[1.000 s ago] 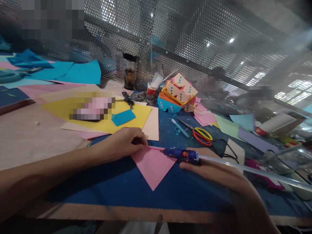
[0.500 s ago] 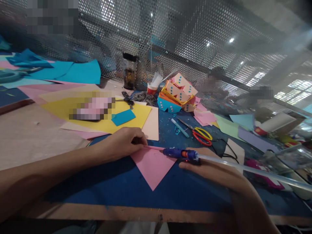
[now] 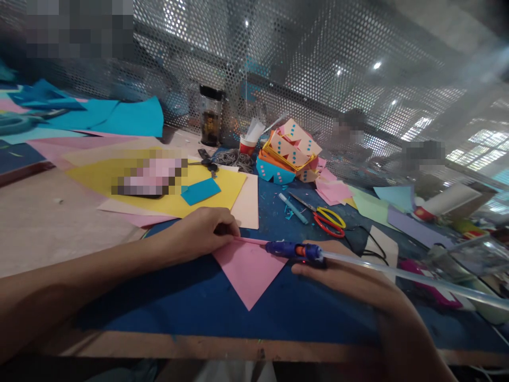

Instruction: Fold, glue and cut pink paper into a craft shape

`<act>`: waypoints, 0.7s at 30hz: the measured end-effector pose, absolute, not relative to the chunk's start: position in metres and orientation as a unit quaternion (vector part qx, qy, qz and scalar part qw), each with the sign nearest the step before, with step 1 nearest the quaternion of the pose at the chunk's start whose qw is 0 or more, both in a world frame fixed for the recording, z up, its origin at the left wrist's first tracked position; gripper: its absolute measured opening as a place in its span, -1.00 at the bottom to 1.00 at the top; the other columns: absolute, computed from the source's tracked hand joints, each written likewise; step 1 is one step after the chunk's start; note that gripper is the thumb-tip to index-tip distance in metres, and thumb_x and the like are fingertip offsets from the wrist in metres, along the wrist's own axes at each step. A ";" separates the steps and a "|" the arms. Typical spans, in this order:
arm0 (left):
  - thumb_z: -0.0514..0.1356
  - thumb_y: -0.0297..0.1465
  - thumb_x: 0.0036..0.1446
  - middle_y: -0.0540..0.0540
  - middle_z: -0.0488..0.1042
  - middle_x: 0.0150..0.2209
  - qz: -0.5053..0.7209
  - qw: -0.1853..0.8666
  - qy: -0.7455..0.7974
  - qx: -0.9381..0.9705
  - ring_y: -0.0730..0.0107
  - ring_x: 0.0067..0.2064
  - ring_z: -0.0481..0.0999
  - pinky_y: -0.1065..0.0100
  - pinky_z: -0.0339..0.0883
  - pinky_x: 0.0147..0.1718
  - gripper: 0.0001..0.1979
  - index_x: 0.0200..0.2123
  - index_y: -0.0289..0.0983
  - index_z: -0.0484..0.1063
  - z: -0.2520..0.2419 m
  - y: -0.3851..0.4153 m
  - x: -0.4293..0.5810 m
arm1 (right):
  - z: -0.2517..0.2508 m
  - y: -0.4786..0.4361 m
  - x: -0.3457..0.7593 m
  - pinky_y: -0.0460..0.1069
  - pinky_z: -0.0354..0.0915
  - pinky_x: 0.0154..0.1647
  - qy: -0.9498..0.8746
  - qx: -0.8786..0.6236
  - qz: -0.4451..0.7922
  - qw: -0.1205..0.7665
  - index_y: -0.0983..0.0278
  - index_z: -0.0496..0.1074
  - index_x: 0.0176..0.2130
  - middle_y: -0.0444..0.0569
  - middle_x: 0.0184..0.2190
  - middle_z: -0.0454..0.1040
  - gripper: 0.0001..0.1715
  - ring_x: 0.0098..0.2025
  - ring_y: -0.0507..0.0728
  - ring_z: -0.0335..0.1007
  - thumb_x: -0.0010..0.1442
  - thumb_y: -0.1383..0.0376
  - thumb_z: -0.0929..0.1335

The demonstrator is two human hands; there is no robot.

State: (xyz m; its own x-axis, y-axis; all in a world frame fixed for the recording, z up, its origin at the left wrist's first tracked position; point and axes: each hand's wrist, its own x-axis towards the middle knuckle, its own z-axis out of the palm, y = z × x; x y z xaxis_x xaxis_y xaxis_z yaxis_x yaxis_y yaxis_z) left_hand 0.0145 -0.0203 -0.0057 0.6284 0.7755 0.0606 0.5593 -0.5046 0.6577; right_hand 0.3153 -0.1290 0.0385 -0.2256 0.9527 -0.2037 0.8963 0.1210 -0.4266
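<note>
A folded pink paper (image 3: 251, 273) lies on the blue table mat, one corner pointing toward me. My left hand (image 3: 212, 231) pinches its upper left edge, fingers closed on the fold. In my right hand (image 3: 324, 262) is a blue hot glue gun (image 3: 290, 249), with a long clear glue stick (image 3: 382, 267) running out of its back to the right. The gun's nozzle meets the paper's upper fold, right of my left fingers. Part of my right hand's grip is hidden behind the gun.
Red-and-yellow scissors (image 3: 329, 220) and a light blue pen (image 3: 293, 208) lie beyond my right hand. Folded paper pieces (image 3: 292, 148) are stacked near the mesh wall, beside a red cup (image 3: 247, 144) and a jar (image 3: 210, 116). Yellow paper (image 3: 226, 196) and a blurred phone (image 3: 151, 175) are at left.
</note>
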 end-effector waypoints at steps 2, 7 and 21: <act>0.24 -0.40 0.13 0.00 0.65 -0.30 0.179 0.307 0.391 0.849 0.32 -0.26 0.60 0.38 0.34 -0.30 -0.83 -0.29 -0.17 0.67 -0.006 -0.020 0.015 | 0.038 -0.129 0.316 0.00 0.20 -0.37 -0.746 -0.623 0.231 0.055 0.19 0.44 -0.34 -0.15 -0.39 0.53 -0.51 -0.36 0.12 0.40 0.35 -0.13 0.40; 0.25 -0.35 0.14 -0.03 0.65 -0.30 0.175 0.306 0.389 0.851 0.29 -0.26 0.59 0.36 0.34 -0.31 -0.84 -0.29 -0.17 0.67 -0.008 -0.018 0.015 | 0.039 -0.128 0.310 0.01 0.22 -0.35 -0.749 -0.614 0.241 0.061 0.19 0.45 -0.32 -0.14 -0.36 0.57 -0.53 -0.34 0.13 0.43 0.36 -0.12 0.40; 0.24 -0.38 0.11 -0.02 0.66 -0.30 0.180 0.307 0.388 0.851 0.30 -0.26 0.59 0.38 0.34 -0.31 -0.83 -0.29 -0.16 0.67 -0.008 -0.018 0.014 | 0.039 -0.128 0.320 0.01 0.21 -0.39 -0.748 -0.623 0.225 0.047 0.18 0.46 -0.34 -0.14 -0.40 0.56 -0.50 -0.39 0.12 0.40 0.34 -0.15 0.39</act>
